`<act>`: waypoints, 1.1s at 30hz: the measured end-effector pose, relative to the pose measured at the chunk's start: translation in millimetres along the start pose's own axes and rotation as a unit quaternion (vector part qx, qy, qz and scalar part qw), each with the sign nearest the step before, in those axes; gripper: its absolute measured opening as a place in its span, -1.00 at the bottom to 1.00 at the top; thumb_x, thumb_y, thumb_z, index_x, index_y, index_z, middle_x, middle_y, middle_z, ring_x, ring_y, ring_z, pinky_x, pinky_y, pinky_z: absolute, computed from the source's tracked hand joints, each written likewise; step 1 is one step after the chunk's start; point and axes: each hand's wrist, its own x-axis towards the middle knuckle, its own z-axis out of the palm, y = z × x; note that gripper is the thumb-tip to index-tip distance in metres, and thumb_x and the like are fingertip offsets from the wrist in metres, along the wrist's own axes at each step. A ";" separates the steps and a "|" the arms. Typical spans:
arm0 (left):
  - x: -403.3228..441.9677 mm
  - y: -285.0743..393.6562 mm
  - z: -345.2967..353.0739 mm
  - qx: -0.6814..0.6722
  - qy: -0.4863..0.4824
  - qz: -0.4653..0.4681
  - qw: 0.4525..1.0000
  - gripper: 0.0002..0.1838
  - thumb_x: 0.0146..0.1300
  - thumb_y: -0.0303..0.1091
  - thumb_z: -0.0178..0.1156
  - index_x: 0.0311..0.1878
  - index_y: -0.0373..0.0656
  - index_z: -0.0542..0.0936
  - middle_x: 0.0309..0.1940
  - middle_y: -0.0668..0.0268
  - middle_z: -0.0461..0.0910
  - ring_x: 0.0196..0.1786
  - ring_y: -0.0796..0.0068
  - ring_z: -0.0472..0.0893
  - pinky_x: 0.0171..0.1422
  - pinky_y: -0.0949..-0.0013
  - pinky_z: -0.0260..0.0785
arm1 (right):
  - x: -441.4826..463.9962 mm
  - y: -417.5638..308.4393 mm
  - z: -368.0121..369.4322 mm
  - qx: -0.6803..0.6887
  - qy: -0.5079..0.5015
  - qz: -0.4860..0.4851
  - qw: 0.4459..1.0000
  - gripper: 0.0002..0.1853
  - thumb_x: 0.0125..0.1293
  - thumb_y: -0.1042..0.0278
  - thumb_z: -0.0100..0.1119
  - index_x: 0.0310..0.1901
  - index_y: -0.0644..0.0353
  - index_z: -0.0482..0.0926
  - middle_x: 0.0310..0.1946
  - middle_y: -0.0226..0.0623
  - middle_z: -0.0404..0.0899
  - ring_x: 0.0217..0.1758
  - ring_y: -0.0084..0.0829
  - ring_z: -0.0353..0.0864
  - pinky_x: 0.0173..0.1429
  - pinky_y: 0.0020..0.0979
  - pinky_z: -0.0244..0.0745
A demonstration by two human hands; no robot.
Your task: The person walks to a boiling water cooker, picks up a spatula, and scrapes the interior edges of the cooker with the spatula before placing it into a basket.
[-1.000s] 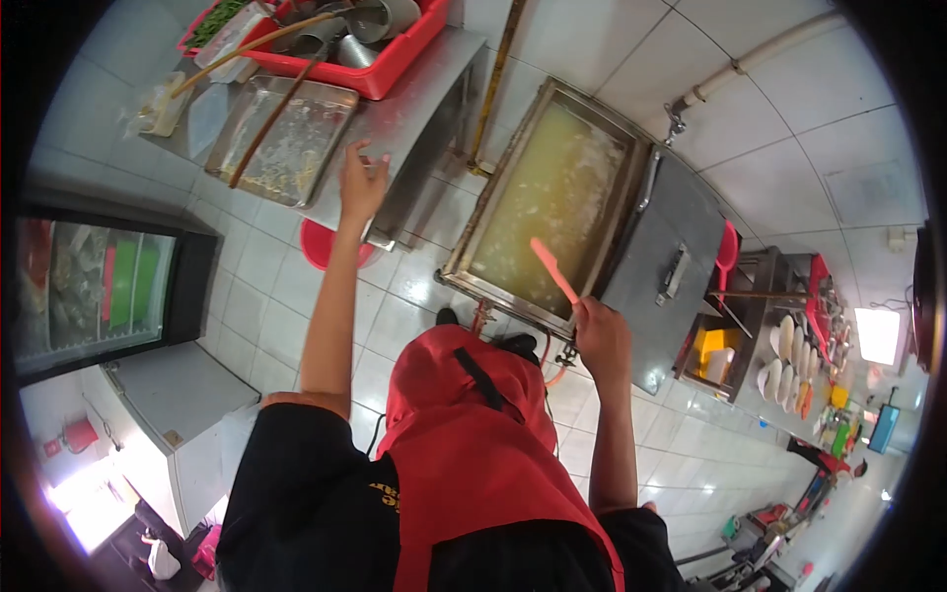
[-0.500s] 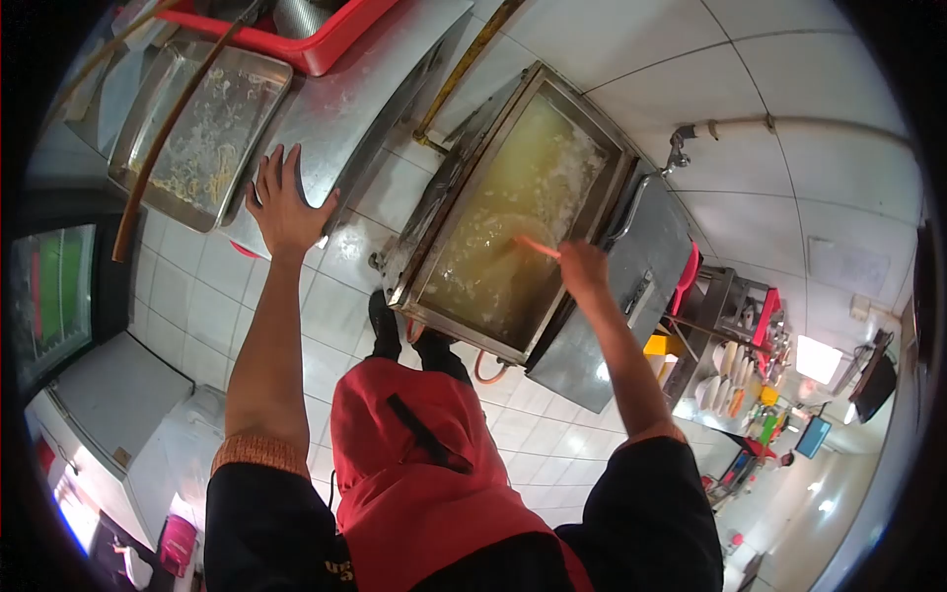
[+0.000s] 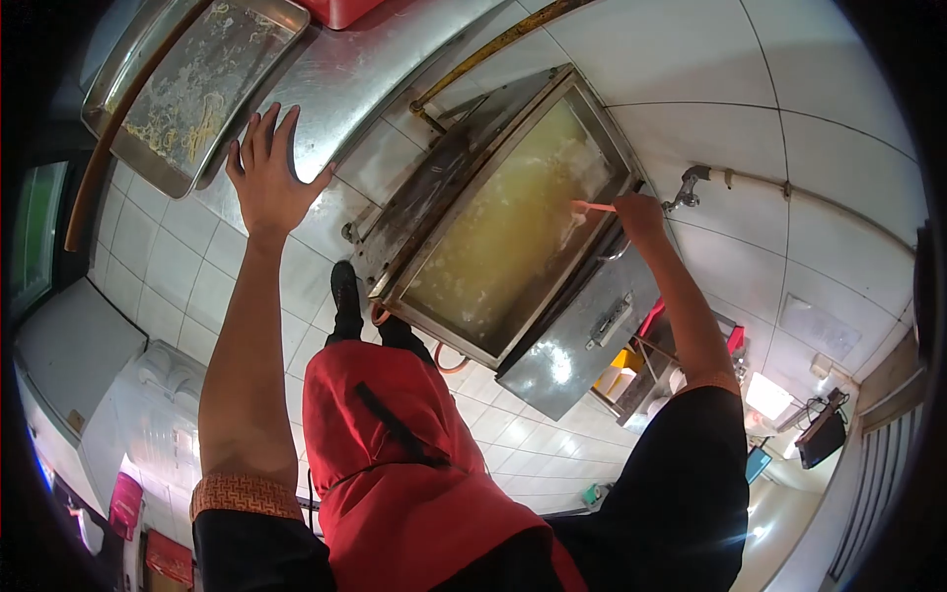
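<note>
My right hand (image 3: 641, 218) is closed around the orange handle (image 3: 595, 206) of a utensil over the far right side of a rectangular metal vat (image 3: 434, 323). The utensil's head is down in cloudy yellowish liquid (image 3: 503, 227) with pale foam and bits in it, so its shape is hidden. To the left, my left hand (image 3: 269, 187) is spread open, palm down, at the edge of a steel table (image 3: 340, 99). Just beyond its fingertips lies a shallow metal tray (image 3: 187, 99) with pale noodle-like scraps and white residue.
A long brown stick (image 3: 123, 118) crosses the tray. Part of a red tub (image 3: 340, 10) shows at the table's back. A tap (image 3: 688, 187) juts from the tiled wall behind the vat. Beside the vat stands a steel cabinet (image 3: 567, 365) with a handle.
My right hand has moved the orange-handled utensil toward the vat's far right side. My left hand stays spread at the table edge. The camera view has shifted, and the liquid looks cloudier.
</note>
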 end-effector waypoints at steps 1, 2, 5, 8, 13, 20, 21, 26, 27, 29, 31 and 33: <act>-0.4 -0.3 0.1 0.006 -0.002 0.000 1.000 -0.09 -0.02 0.15 0.38 0.44 0.26 0.27 0.46 0.41 0.19 0.57 0.32 0.06 0.59 -0.08 -0.21 | 2.4 3.9 2.8 -0.006 -0.006 -0.008 1.000 -0.89 0.17 0.38 0.16 -0.45 0.05 0.67 -0.47 -0.24 0.69 -0.32 -0.20 0.74 -0.31 -0.14 0.62; -0.6 -0.8 0.5 0.013 -0.004 0.000 1.000 -0.10 0.01 0.18 0.36 0.45 0.27 0.26 0.46 0.41 0.20 0.57 0.33 0.07 0.59 -0.07 -0.20 | 4.6 7.7 6.1 -0.011 -0.012 -0.015 1.000 -0.89 0.16 0.38 0.16 -0.45 0.05 0.67 -0.47 -0.24 0.68 -0.33 -0.20 0.74 -0.30 -0.15 0.62; 0.2 -1.1 1.2 0.022 -0.008 0.001 1.000 -0.10 0.03 0.21 0.34 0.46 0.29 0.25 0.47 0.41 0.20 0.57 0.34 0.07 0.59 -0.06 -0.20 | 9.7 22.8 16.0 -0.041 -0.025 -0.022 0.999 -0.89 0.15 0.38 0.17 -0.46 0.06 0.67 -0.48 -0.24 0.68 -0.34 -0.20 0.74 -0.28 -0.17 0.63; -0.1 -2.8 2.6 0.025 -0.007 0.001 1.000 -0.10 0.02 0.22 0.34 0.45 0.29 0.25 0.47 0.41 0.19 0.57 0.34 0.07 0.60 -0.07 -0.20 | 22.6 39.4 24.6 -0.066 -0.028 -0.036 0.997 -0.89 0.16 0.37 0.17 -0.46 0.06 0.68 -0.48 -0.25 0.68 -0.35 -0.20 0.74 -0.27 -0.19 0.63; 1.4 -1.1 3.4 0.028 -0.008 -0.003 1.000 -0.11 0.03 0.22 0.34 0.45 0.27 0.27 0.47 0.41 0.19 0.57 0.33 0.07 0.60 -0.06 -0.19 | 44.0 65.6 28.7 -0.073 -0.025 -0.030 0.997 -0.88 0.18 0.35 0.17 -0.43 0.04 0.69 -0.44 -0.27 0.69 -0.31 -0.24 0.75 -0.27 -0.22 0.63; 2.0 0.3 3.5 0.027 -0.007 0.002 1.000 -0.11 0.03 0.21 0.35 0.45 0.25 0.28 0.48 0.41 0.20 0.57 0.32 0.07 0.59 -0.06 -0.18 | 33.4 59.9 7.7 -0.049 -0.042 -0.084 0.994 -0.87 0.20 0.37 0.17 -0.39 0.07 0.72 -0.41 -0.28 0.72 -0.29 -0.26 0.77 -0.27 -0.23 0.66; 1.9 0.0 3.0 0.028 -0.008 0.002 1.000 -0.11 0.03 0.21 0.35 0.45 0.24 0.28 0.48 0.40 0.20 0.57 0.32 0.07 0.59 -0.06 -0.18 | 30.3 54.1 4.3 -0.047 -0.043 -0.100 0.993 -0.86 0.20 0.37 0.17 -0.39 0.08 0.72 -0.40 -0.27 0.72 -0.28 -0.26 0.77 -0.27 -0.22 0.66; 1.9 0.5 3.1 0.026 -0.009 -0.004 1.000 -0.11 0.03 0.20 0.36 0.45 0.24 0.28 0.48 0.41 0.18 0.57 0.32 0.07 0.60 -0.07 -0.18 | 27.0 39.1 11.0 -0.067 -0.073 -0.079 0.992 -0.89 0.15 0.39 0.16 -0.42 0.05 0.69 -0.41 -0.24 0.69 -0.29 -0.22 0.75 -0.27 -0.22 0.64; 1.8 0.4 3.3 0.026 -0.009 -0.003 1.000 -0.11 0.03 0.20 0.36 0.45 0.25 0.28 0.48 0.41 0.18 0.57 0.32 0.07 0.60 -0.08 -0.18 | 27.0 38.9 12.8 -0.060 -0.068 -0.075 0.993 -0.89 0.14 0.40 0.17 -0.43 0.04 0.69 -0.42 -0.23 0.69 -0.30 -0.22 0.75 -0.29 -0.22 0.64; 2.2 0.2 3.7 0.026 -0.007 0.000 1.000 -0.10 0.03 0.20 0.36 0.45 0.25 0.28 0.49 0.42 0.18 0.57 0.32 0.07 0.60 -0.08 -0.17 | 30.1 43.1 16.4 -0.061 -0.055 -0.082 0.993 -0.89 0.15 0.40 0.17 -0.44 0.04 0.69 -0.43 -0.23 0.68 -0.32 -0.23 0.75 -0.32 -0.24 0.64; 1.9 0.7 4.5 0.023 -0.004 0.002 1.000 -0.10 0.02 0.22 0.36 0.45 0.25 0.28 0.48 0.40 0.19 0.57 0.32 0.08 0.60 -0.08 -0.18 | 34.1 45.3 20.7 -0.065 -0.052 -0.074 0.994 -0.89 0.15 0.40 0.18 -0.44 0.04 0.69 -0.44 -0.24 0.68 -0.32 -0.24 0.75 -0.33 -0.25 0.64; 2.4 0.7 5.5 0.018 0.004 0.003 1.000 -0.09 0.00 0.25 0.36 0.44 0.26 0.30 0.46 0.37 0.23 0.56 0.31 0.09 0.60 -0.08 -0.21 | 39.2 47.0 13.4 -0.074 -0.057 -0.050 0.994 -0.89 0.15 0.39 0.19 -0.45 0.04 0.69 -0.45 -0.25 0.69 -0.33 -0.26 0.76 -0.32 -0.26 0.64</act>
